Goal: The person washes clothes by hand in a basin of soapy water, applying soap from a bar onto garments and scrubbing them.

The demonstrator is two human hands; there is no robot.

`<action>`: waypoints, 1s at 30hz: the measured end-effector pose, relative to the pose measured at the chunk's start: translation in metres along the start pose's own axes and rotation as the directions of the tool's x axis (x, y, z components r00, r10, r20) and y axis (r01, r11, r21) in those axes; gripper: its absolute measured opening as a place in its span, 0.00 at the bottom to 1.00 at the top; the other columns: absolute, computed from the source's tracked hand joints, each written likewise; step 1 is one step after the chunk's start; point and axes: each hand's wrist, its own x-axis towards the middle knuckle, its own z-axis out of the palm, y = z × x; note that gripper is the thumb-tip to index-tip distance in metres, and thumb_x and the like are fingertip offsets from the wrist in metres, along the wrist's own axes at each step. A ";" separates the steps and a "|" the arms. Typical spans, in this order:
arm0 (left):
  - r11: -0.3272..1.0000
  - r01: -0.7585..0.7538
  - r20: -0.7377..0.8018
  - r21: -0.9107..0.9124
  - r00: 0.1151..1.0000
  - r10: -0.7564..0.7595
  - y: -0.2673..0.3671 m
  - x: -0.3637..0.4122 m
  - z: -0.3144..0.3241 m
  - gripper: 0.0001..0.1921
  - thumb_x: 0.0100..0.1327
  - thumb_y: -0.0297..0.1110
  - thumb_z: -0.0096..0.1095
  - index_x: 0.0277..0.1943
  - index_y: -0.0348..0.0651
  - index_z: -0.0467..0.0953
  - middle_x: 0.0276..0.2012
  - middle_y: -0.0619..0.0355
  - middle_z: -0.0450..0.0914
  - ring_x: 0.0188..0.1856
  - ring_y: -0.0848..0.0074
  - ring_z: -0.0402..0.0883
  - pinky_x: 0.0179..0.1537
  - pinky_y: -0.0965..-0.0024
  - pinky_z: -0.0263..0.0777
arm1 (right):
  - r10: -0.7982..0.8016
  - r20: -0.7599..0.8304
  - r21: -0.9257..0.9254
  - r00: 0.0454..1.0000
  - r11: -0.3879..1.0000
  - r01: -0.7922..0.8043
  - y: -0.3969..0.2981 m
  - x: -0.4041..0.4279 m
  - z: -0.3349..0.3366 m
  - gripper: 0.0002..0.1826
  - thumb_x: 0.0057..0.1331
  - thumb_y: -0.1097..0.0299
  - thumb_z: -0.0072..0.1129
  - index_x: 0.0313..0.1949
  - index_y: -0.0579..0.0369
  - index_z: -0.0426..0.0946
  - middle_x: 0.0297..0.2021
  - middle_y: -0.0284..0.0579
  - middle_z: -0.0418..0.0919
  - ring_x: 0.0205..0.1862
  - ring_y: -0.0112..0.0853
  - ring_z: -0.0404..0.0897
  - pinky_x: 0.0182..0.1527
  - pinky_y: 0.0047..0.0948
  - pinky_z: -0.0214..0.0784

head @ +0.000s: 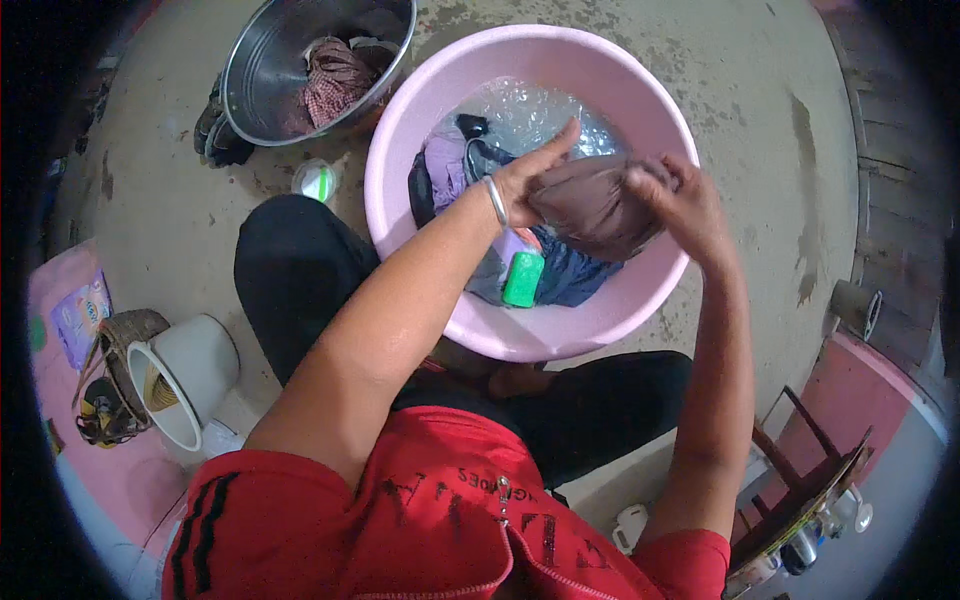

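A wide pink plastic tub point(525, 346) of sudsy water point(525, 97) stands before me. Wet brown cloth point(592, 206) is stretched between my hands above it. The cloth's left end lies against the palm of my left hand point(529, 184), thumb raised and a silver bangle on the wrist; whether those fingers close on it is hidden. Pinched at the right end is the same cloth, in my right hand point(679, 202). Purple cloth point(446, 169) and dark blue cloth point(574, 274) lie in the tub below. A green bar of soap point(523, 279) rests on the clothes at the near side.
A metal basin point(259, 90) holding checked cloth point(330, 94) stands at upper left, dark shoes point(225, 142) beside it. A small round tub point(315, 181) is near my knee. Further left are a white bucket point(214, 356) and a woven basket point(135, 330). A wooden stand point(795, 502) holds utensils at lower right.
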 end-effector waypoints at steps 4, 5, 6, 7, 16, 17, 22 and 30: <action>0.982 0.048 0.018 0.180 0.998 -0.052 -0.039 -0.004 0.011 0.33 0.54 0.49 0.70 0.58 0.41 0.67 0.53 0.50 0.74 0.55 0.64 0.75 0.58 0.55 0.68 | 0.166 0.008 0.285 0.986 0.945 -0.162 0.070 0.014 0.018 0.19 0.61 0.55 0.62 0.39 0.60 0.78 0.31 0.42 0.80 0.33 0.27 0.78 0.35 0.26 0.71; 0.982 0.033 0.009 0.185 0.999 -0.036 -0.048 -0.006 0.011 0.33 0.54 0.49 0.70 0.58 0.41 0.67 0.53 0.50 0.74 0.55 0.64 0.75 0.58 0.55 0.68 | 0.149 0.017 0.289 0.989 0.946 -0.148 0.074 0.013 0.026 0.19 0.61 0.55 0.62 0.39 0.60 0.78 0.31 0.42 0.80 0.33 0.27 0.78 0.35 0.26 0.71; 0.990 0.007 0.064 0.143 0.998 -0.017 -0.059 -0.004 0.009 0.32 0.54 0.46 0.70 0.58 0.40 0.66 0.52 0.50 0.75 0.54 0.63 0.75 0.58 0.52 0.67 | 0.186 0.005 0.261 0.983 0.948 -0.181 0.073 0.007 0.033 0.20 0.62 0.52 0.60 0.40 0.60 0.77 0.31 0.41 0.80 0.33 0.28 0.78 0.36 0.26 0.71; 0.995 -0.012 0.117 0.099 0.993 0.000 -0.066 -0.005 0.010 0.32 0.54 0.43 0.71 0.59 0.40 0.65 0.51 0.50 0.75 0.53 0.62 0.76 0.58 0.50 0.67 | 0.226 -0.009 0.235 0.974 0.947 -0.218 0.076 0.000 0.040 0.22 0.62 0.50 0.58 0.41 0.59 0.77 0.31 0.41 0.80 0.32 0.29 0.78 0.36 0.27 0.72; 0.813 0.067 0.241 -0.578 0.966 0.091 -0.114 -0.017 0.010 0.33 0.53 0.35 0.64 0.63 0.54 0.62 0.61 0.52 0.64 0.65 0.54 0.60 0.60 0.27 0.49 | -0.131 -0.037 0.924 0.991 -0.383 -0.016 0.068 -0.063 0.132 0.33 0.65 0.39 0.45 0.63 0.45 0.62 0.60 0.53 0.62 0.59 0.47 0.67 0.62 0.53 0.55; 0.798 0.071 0.261 -0.598 0.959 0.110 -0.118 -0.020 0.006 0.33 0.53 0.35 0.64 0.64 0.56 0.62 0.61 0.53 0.64 0.66 0.54 0.60 0.60 0.25 0.47 | -0.108 -0.014 0.875 0.994 -0.482 -0.040 0.066 -0.061 0.130 0.33 0.65 0.40 0.45 0.63 0.45 0.62 0.60 0.52 0.61 0.60 0.46 0.67 0.63 0.53 0.54; 0.955 0.127 0.243 -0.269 0.968 -0.061 -0.111 -0.022 -0.014 0.39 0.51 0.56 0.69 0.62 0.49 0.62 0.54 0.52 0.72 0.56 0.62 0.72 0.56 0.47 0.66 | 0.328 0.087 0.972 0.941 0.180 -0.153 0.062 -0.038 0.100 0.14 0.61 0.67 0.59 0.43 0.52 0.67 0.43 0.43 0.73 0.34 0.29 0.74 0.36 0.32 0.74; 0.214 0.018 -0.103 0.977 0.914 0.392 -0.119 0.009 -0.044 0.30 0.49 0.44 0.72 0.53 0.41 0.70 0.47 0.51 0.78 0.49 0.65 0.77 0.49 0.64 0.71 | 0.360 0.068 0.519 0.930 0.784 -0.341 0.122 0.001 0.113 0.14 0.57 0.74 0.54 0.44 0.56 0.70 0.37 0.41 0.75 0.34 0.30 0.75 0.37 0.29 0.71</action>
